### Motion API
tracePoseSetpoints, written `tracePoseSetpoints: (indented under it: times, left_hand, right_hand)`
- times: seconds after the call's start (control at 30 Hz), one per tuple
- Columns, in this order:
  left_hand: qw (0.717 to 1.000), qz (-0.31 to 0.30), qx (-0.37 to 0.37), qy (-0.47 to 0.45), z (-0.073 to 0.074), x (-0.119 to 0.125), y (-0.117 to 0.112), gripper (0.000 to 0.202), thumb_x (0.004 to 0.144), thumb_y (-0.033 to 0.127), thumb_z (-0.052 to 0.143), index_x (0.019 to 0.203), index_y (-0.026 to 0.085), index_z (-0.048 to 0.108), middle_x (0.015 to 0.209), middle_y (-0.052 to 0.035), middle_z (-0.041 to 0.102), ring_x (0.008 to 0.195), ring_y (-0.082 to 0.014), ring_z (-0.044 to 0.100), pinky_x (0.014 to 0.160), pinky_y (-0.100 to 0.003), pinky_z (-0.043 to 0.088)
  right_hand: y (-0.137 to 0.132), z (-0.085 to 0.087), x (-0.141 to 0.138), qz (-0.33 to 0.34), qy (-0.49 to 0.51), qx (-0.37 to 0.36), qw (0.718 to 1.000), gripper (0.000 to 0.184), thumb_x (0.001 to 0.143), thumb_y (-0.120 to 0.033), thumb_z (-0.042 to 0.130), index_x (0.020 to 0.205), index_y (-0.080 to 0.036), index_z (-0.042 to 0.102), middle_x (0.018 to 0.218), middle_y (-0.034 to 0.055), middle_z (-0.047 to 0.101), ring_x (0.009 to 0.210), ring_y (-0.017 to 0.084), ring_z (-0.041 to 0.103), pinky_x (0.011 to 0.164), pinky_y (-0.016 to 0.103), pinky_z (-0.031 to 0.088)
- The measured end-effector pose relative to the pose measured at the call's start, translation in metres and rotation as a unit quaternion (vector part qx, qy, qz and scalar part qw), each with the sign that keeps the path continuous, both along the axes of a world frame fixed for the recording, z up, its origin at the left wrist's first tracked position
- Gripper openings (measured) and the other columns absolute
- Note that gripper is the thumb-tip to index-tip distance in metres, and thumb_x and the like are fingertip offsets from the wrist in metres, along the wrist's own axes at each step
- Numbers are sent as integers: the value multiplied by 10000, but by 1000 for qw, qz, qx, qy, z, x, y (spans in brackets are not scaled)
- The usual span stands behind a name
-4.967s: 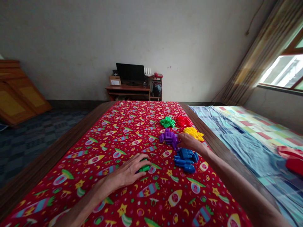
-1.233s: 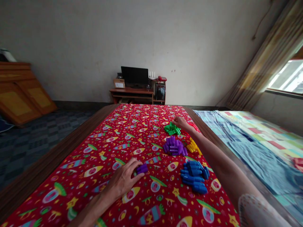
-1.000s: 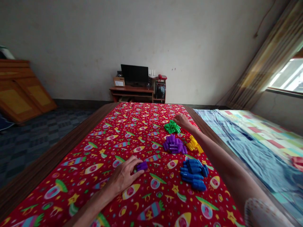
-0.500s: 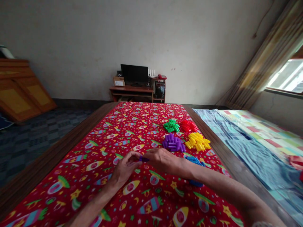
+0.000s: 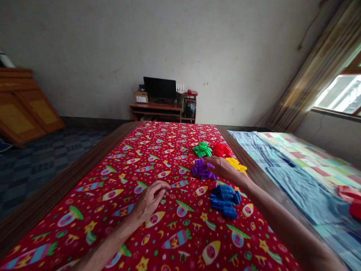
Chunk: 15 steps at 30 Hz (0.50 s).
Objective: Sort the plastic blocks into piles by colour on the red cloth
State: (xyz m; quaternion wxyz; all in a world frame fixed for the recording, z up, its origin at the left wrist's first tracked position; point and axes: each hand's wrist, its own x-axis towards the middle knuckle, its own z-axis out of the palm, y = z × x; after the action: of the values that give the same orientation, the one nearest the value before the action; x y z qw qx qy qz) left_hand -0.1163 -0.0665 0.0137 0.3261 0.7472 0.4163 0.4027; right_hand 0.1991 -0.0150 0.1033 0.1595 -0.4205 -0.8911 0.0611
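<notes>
My left hand rests on the red patterned cloth, its fingers loosely curved, with nothing visible between thumb and forefinger. Over the pile of small purple plastic pieces reaches my right hand, fingers bent down and apart at the pile's right side; its fingertips are partly hidden. Blue bullet-shaped plastic pieces lie nearer to me, below the right wrist. Yellow pieces are partly covered by the right hand. Beyond it sit a green pile and a red pile.
The cloth covers a table with dark wooden edges. To the right is a bed with blue and checked bedding. A desk with a monitor stands against the far wall; a wooden cabinet is at left.
My right hand has left the left hand and moved forward and right to the purple pile. The purple piece held between both hands no longer shows there. The blue pile is uncovered.
</notes>
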Motion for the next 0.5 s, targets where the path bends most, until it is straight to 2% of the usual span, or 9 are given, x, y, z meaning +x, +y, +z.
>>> tracePoseSetpoints:
  times: [0.13,0.3,0.4,0.5]
  left_hand:
    - [1000,-10,21,-1,-6,-2,3,228,909,308,448,897,184,639,941,-67,652,694,-144,658,644,-251,565]
    - [999,-18,37,8,-8,-4,4,217,916,295,455,902,190,645,918,-54,655,711,-145,654,659,-248,553]
    - [998,-14,51,21,-7,-3,4,211,905,280,461,888,192,652,907,-49,662,692,-142,648,649,-248,550]
    - [998,-7,51,20,-4,-2,3,222,889,240,443,861,183,656,922,-57,668,687,-140,652,639,-247,558]
  right_hand:
    - [-5,-6,4,37,25,53,998,179,941,-191,493,1006,-163,657,1020,105,686,935,169,639,799,273,478]
    - [-31,-1,-9,20,44,94,994,239,978,-230,431,902,-162,646,789,63,664,715,130,593,667,230,421]
    - [-61,4,-33,46,102,63,992,272,982,-235,424,818,-152,624,721,41,636,614,96,531,596,208,368]
    - [-96,-6,-69,116,101,-22,988,310,978,-263,432,727,-160,582,600,-15,565,494,62,408,501,200,280]
